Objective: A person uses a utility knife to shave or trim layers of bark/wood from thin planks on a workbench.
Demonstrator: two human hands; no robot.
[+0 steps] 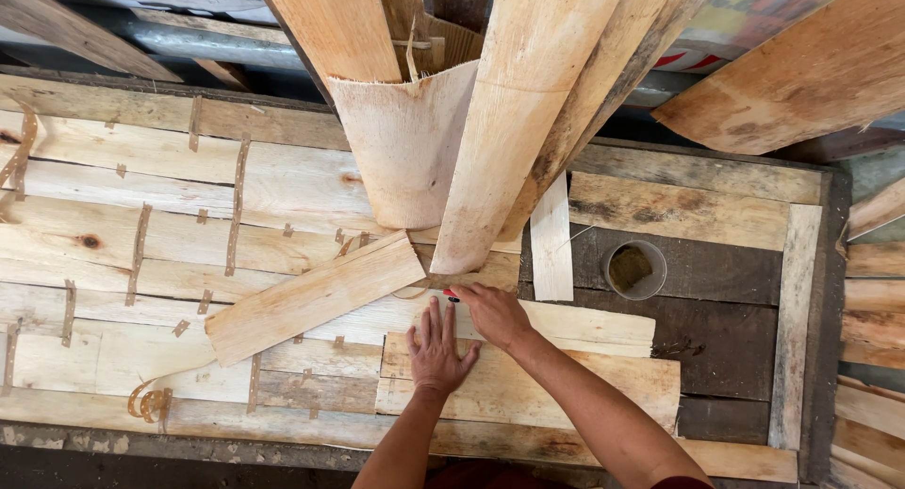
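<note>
- Right hand (492,314): grip closed on a small red-tipped tool (451,295); fingers cover most of it, kind unclear.
- Left hand (436,350): fingers spread, palm flat on the pale veneer sheet (528,381), holding nothing.
- Sheet lies at the near middle of the worktop (726,272), overlapping other strips; its left end sits under the hand.
- Leaning planks (514,122) hide the worktop's far middle; their tops are cut off.
- Loose angled strip (316,297) just left of the hands; small round cup (634,268) near on the right, with bare dark boards around it.
</note>
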